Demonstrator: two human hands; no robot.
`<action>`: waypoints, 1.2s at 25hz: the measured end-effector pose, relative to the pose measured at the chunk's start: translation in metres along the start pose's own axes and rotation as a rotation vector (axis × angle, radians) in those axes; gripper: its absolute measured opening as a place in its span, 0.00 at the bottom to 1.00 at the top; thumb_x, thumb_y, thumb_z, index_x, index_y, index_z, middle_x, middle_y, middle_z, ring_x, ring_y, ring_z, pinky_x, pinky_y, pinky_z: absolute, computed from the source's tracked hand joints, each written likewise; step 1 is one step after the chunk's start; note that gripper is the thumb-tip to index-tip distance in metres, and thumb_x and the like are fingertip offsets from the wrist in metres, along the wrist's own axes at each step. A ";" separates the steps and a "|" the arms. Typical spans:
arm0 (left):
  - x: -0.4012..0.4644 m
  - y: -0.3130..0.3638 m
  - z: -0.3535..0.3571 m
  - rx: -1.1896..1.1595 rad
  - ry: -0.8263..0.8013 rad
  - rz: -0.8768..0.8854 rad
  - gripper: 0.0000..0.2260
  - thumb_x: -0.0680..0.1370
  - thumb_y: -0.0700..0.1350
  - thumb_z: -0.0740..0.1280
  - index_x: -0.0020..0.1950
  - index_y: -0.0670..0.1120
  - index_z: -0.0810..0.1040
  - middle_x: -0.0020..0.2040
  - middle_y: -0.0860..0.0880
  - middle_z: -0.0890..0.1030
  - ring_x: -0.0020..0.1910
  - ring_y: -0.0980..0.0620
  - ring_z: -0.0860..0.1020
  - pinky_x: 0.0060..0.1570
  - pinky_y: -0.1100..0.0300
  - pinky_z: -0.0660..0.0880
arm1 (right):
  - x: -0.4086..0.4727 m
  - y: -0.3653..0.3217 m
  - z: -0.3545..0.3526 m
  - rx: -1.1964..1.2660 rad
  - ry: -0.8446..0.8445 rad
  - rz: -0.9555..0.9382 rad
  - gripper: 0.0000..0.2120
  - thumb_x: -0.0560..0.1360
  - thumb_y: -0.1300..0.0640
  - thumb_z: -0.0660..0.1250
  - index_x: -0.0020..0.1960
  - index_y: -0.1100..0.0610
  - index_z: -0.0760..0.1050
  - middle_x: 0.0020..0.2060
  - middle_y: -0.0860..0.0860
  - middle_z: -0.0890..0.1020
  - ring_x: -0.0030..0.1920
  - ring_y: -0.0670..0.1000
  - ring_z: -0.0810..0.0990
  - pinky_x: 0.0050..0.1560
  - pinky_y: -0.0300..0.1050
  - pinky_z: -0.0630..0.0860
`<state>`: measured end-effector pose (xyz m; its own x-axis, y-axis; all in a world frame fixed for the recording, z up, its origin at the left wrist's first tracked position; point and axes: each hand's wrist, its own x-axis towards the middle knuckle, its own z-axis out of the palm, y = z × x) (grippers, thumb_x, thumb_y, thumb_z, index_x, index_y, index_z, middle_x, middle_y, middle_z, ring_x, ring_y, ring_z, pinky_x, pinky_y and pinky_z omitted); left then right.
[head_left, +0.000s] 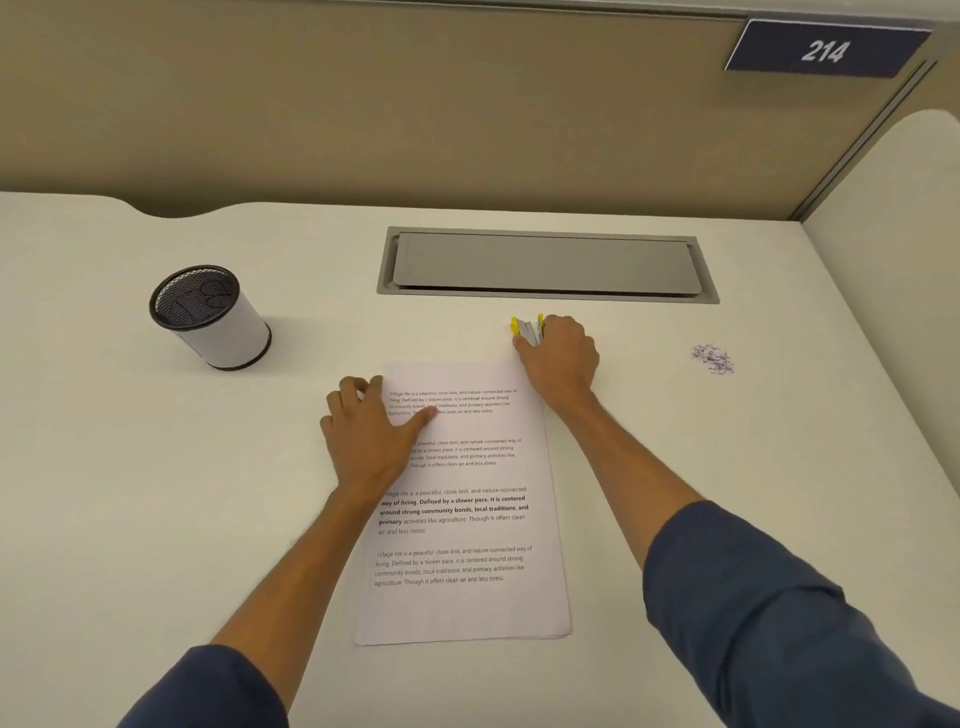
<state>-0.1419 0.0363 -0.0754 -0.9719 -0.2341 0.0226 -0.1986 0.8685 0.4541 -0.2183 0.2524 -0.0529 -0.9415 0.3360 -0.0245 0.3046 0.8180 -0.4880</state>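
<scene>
So the person at desk 214 is closing their right hand (558, 358) around a little yellow-and-grey stapler (527, 330). At least I'm guessing stapler, since the fingers are wrapping over most of it and only the front end is poking out on the near-left side of the grip. It's sitting on the desk (156, 467) right off the top right corner of the paper stack (467, 519), which is lying just below and left of that grip. My read is they're lining it up to bite that corner.

The left hand (369, 431) is doing the anchoring, well to the left of the grip. The thumb (421, 418) is pressing down across the first paragraph and the fingers are curling at the sheet's left edge, probably so the pages aren't sliding apart.

A mesh pen cup (210, 317) is standing far left of the grip. A small heap of pale bits (712, 359) is lying off to its right, and the cable hatch (545, 265) is sitting just beyond it
</scene>
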 end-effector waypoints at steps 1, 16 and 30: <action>0.000 0.000 0.001 -0.019 0.000 0.001 0.35 0.71 0.65 0.70 0.69 0.42 0.72 0.65 0.43 0.71 0.65 0.42 0.67 0.60 0.47 0.64 | 0.001 0.001 0.000 0.029 0.006 0.013 0.17 0.76 0.43 0.65 0.48 0.59 0.76 0.48 0.56 0.80 0.48 0.61 0.79 0.40 0.45 0.66; -0.023 0.000 0.014 0.084 -0.006 0.176 0.33 0.76 0.66 0.54 0.70 0.43 0.72 0.68 0.42 0.72 0.67 0.41 0.69 0.62 0.42 0.65 | -0.048 -0.001 -0.015 0.952 -0.308 0.125 0.17 0.71 0.59 0.74 0.58 0.54 0.76 0.47 0.57 0.84 0.41 0.53 0.86 0.43 0.43 0.82; -0.035 -0.006 0.020 0.171 -0.084 0.307 0.30 0.80 0.61 0.49 0.73 0.43 0.69 0.75 0.45 0.68 0.74 0.43 0.65 0.68 0.39 0.61 | -0.050 0.012 -0.016 -0.070 -0.408 -0.579 0.15 0.81 0.44 0.58 0.62 0.49 0.72 0.51 0.51 0.83 0.48 0.55 0.80 0.49 0.51 0.76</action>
<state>-0.1096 0.0482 -0.0970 -0.9951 0.0797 0.0586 0.0931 0.9550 0.2817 -0.1652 0.2527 -0.0434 -0.9296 -0.3519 -0.1099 -0.2649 0.8450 -0.4646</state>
